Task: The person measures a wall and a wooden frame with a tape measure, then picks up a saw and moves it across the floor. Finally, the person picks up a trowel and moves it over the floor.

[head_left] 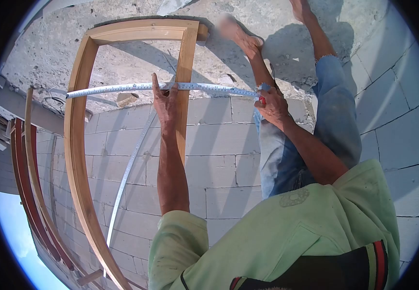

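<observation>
A tape measure's white blade (117,89) stretches across a wooden frame (78,145), from its left bar past its right bar (186,63). My right hand (273,107) is closed around the tape measure's case, of which only small red and blue-grey parts show between the fingers. My left hand (166,104) is on the blade close to the right bar. Its index finger points out past the blade, and another finger lies over the blade; the rest of the grip is partly hidden.
Grey blocks (219,169) with visible joints lie behind the frame. Rough concrete (122,67) with small debris is at the top, near my bare feet. A narrow white strip (128,169) runs diagonally inside the frame. Curved-looking wooden lengths (30,159) stand at the left.
</observation>
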{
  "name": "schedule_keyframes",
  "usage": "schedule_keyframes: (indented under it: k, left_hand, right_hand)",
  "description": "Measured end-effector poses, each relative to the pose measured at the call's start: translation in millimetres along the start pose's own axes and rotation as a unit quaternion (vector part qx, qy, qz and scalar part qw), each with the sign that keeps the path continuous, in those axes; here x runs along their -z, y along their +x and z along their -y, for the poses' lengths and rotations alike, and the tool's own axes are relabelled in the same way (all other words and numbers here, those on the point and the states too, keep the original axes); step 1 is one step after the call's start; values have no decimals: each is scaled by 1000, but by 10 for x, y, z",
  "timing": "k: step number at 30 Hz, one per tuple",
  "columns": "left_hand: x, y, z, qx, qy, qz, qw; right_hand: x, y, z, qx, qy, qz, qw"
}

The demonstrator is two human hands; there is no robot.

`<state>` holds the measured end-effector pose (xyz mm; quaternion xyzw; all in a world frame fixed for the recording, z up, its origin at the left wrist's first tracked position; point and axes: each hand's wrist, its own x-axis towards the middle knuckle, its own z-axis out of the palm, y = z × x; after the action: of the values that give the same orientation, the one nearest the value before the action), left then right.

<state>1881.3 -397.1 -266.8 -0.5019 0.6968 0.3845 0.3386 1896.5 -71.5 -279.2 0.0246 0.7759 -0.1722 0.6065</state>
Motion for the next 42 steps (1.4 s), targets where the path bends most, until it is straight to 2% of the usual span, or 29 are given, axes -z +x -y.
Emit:
schedule_keyframes:
  k: [24,37,39,42]
  left_hand:
    - [-16,49,100,-21,-23,18,999]
    - [-23,57,116,-10,-29,19,999]
    - [-26,54,118,-15,3,9,1000]
    - [-32,39,106,-22,-33,12,999]
  right_hand:
    - [-71,-23,-47,50,18,-81,995]
    - [-56,-22,-23,36,9,-71,997]
    - [-54,-31,-16,30,15,-71,997]
    - [-59,-26,-23,35,8,-76,996]
